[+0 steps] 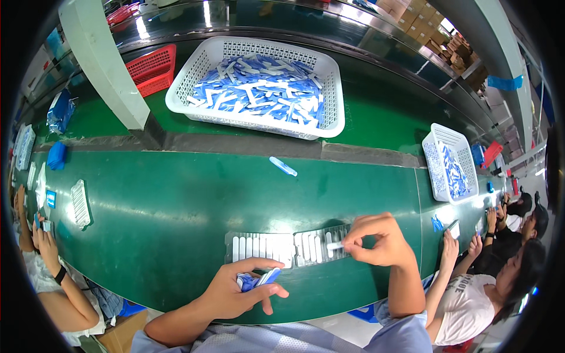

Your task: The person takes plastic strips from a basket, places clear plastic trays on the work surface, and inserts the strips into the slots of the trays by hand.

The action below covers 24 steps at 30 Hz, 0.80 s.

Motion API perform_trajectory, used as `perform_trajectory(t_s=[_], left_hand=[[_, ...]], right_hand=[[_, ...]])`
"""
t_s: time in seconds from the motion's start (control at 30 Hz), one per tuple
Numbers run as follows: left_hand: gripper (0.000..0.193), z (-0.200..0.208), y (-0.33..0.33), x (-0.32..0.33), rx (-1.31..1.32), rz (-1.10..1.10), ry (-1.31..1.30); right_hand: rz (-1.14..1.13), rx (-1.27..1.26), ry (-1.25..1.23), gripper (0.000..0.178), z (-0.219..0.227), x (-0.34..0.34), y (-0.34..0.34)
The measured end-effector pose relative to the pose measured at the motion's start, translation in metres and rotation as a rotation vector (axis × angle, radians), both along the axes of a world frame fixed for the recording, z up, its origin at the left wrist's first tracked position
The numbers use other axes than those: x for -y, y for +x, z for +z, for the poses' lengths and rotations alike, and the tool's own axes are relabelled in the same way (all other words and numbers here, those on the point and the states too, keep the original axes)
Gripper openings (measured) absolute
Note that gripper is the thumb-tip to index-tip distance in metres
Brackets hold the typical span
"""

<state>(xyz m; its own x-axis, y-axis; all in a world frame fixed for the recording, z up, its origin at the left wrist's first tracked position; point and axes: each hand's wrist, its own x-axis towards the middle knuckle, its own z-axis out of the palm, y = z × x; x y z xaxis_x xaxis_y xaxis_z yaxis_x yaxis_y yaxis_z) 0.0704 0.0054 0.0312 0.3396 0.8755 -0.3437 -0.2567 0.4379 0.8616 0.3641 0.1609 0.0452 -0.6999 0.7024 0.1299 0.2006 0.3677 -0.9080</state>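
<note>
My left hand (220, 294) is closed round a small bunch of blue-and-white plastic sticks (258, 280), just in front of a clear plastic tray. My right hand (381, 238) pinches a short white stick (335, 246) between thumb and fingertips, over the tray's right part (300, 257). Several white sticks stand side by side in that part's slots. The left part (263, 247) holds a row of them too, its near edge partly behind my left fingers. A lone blue-and-white stick (283, 166) lies farther off on the green table.
A white basket (329, 112) heaped with such sticks stands beyond the grey ledge, beside a red basket (159, 70) and a white post (106, 65). Another white basket (432, 167) is at right. Co-workers' hands (453, 250) work at both sides; a ribbed tray (80, 204) lies left.
</note>
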Motion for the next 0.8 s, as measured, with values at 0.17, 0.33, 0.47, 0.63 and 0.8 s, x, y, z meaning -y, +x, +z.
perform_trajectory(t_s=[0.17,0.33,0.47,0.63,0.8], left_hand=[[0.034,0.001,0.0,-0.001,-0.001,0.031,-0.098],[0.032,-0.001,-0.001,-0.002,0.04,0.071,-0.123],[0.034,0.001,-0.002,-0.003,0.067,0.082,-0.13],[0.035,0.002,-0.003,-0.002,0.066,0.038,-0.117],[0.036,0.002,-0.004,-0.002,0.065,0.035,-0.102]], right_hand=[[0.137,0.212,-0.023,0.013,0.001,-0.012,-0.018],[0.195,0.338,0.215,0.026,-0.01,-0.017,-0.028],[0.046,0.356,0.314,0.025,-0.007,-0.017,-0.026],[0.044,0.308,0.353,0.011,-0.024,-0.029,-0.009],[0.057,-0.002,-0.167,0.006,-0.019,-0.029,-0.009]])
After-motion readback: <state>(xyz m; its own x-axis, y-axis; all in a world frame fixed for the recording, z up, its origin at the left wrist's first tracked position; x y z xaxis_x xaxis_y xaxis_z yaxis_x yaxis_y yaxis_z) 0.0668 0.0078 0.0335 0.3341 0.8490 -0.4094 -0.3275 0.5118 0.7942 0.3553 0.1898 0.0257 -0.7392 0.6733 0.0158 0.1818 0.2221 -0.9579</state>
